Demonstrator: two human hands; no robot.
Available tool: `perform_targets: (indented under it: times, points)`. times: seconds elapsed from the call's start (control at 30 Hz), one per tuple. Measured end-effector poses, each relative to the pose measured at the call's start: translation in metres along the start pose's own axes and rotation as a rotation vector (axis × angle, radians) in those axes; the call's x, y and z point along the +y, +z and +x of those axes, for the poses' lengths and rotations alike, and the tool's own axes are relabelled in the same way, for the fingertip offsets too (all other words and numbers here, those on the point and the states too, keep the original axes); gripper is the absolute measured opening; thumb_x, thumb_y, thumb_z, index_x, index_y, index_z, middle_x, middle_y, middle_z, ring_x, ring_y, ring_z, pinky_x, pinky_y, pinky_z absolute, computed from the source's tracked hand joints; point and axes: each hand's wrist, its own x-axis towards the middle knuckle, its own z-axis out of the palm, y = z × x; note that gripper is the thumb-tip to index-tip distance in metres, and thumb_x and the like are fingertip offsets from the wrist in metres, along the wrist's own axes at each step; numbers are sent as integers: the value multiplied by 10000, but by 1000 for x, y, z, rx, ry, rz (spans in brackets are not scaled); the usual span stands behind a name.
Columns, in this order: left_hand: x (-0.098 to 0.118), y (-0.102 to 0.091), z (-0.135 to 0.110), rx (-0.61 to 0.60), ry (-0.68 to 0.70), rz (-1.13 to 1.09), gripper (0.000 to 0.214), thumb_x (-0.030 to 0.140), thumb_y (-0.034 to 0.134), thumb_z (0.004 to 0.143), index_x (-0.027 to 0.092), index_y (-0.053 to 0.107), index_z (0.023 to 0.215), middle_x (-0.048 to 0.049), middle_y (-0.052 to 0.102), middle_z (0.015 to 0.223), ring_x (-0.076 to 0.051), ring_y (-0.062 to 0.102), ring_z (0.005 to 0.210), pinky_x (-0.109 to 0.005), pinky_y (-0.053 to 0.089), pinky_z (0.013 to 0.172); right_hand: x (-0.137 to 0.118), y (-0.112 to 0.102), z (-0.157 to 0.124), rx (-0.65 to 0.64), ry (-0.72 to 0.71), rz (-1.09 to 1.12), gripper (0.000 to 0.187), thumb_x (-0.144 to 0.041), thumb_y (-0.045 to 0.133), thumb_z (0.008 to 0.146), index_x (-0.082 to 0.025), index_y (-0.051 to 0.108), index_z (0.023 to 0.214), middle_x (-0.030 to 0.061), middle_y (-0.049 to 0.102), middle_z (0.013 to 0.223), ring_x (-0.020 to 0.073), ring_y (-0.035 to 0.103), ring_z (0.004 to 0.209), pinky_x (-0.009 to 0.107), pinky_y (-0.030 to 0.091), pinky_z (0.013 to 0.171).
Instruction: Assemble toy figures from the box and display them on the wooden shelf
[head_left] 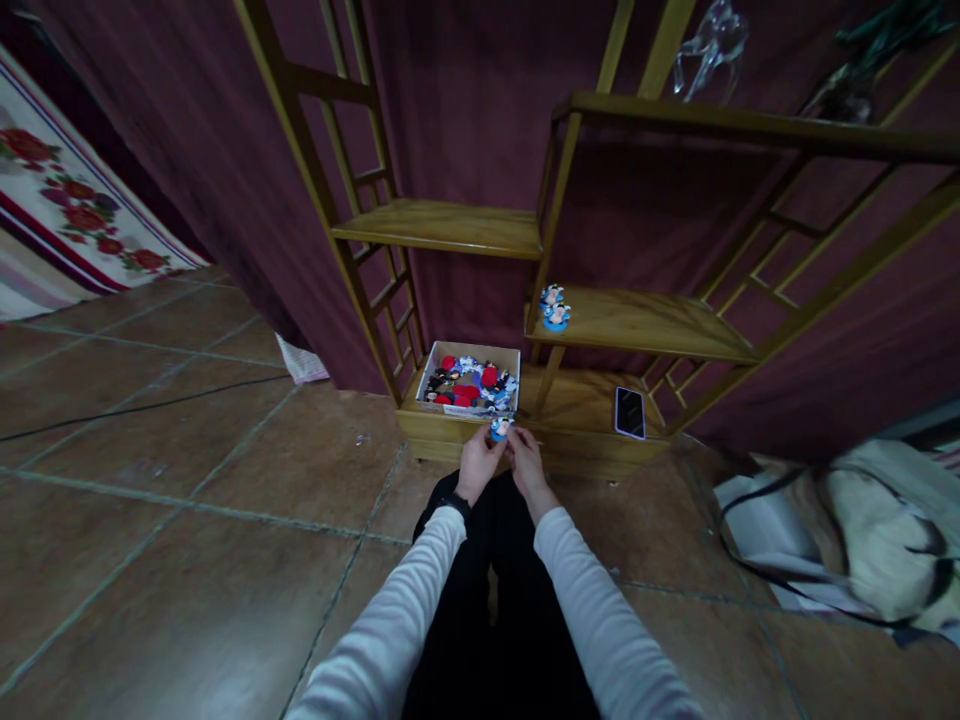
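Observation:
My left hand (478, 462) and my right hand (525, 462) meet in front of me, fingers pinched together on one small blue and white figurine (499, 429). Just beyond them a shallow white box (469, 384) holds several small red, black and blue figurines; it rests on the bottom board of a wooden shelf unit (450, 228). Two similar blue figurines (555, 306) stand on the middle shelf board, above and to the right of the box.
A phone (630, 412) lies face up on the bottom board at the right. A beige bag with black straps (855, 525) sits on the tiled floor at the right. A black cable (142, 405) crosses the floor on the left. A glass figure (709, 45) stands on the top shelf.

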Motion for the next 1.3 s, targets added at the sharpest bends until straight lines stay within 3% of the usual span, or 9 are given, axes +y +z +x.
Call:
perform_targets:
  times: [0.3, 0.57, 0.7, 1.07, 1.3]
  points:
    - [-2, -3, 7, -68, -186, -431, 294, 269, 691, 603, 131, 641, 858, -3, 614, 626, -128, 550, 590, -225, 413, 577, -7, 6, -5, -49, -31, -13, 242, -355, 681, 620, -201, 585, 780, -42, 624, 737, 87, 553, 603, 212, 452, 570]
    - [-8, -3, 8, -115, -267, -631, 558, 252, 706, 601, 127, 516, 1111, 49, 558, 566, -86, 514, 502, -199, 380, 516, -8, 7, -7, -89, -64, -40, 261, -383, 667, 635, -201, 591, 807, -24, 636, 752, 101, 568, 594, 219, 469, 552]
    - [-7, -4, 6, -110, -317, -710, 609, 271, 717, 594, 144, 470, 1136, 18, 611, 660, -102, 565, 558, -226, 427, 572, -9, 7, -9, -112, -87, -69, 254, -386, 646, 659, -201, 593, 824, -20, 632, 753, 110, 575, 599, 221, 473, 539]
    - [-2, -12, 7, -157, -357, -770, 397, 303, 738, 555, 130, 616, 892, -55, 664, 784, -142, 610, 679, -254, 462, 646, -2, 6, -5, -134, -139, -169, 281, -325, 672, 627, -206, 584, 866, -19, 632, 760, 126, 580, 679, 233, 482, 602]
    - [-3, -17, 8, -218, -338, -858, 343, 276, 713, 593, 116, 639, 887, -81, 664, 846, -165, 614, 767, -275, 471, 689, -1, 9, -9, -145, -151, -186, 279, -318, 658, 650, -215, 586, 899, -14, 626, 796, 128, 572, 717, 231, 475, 638]
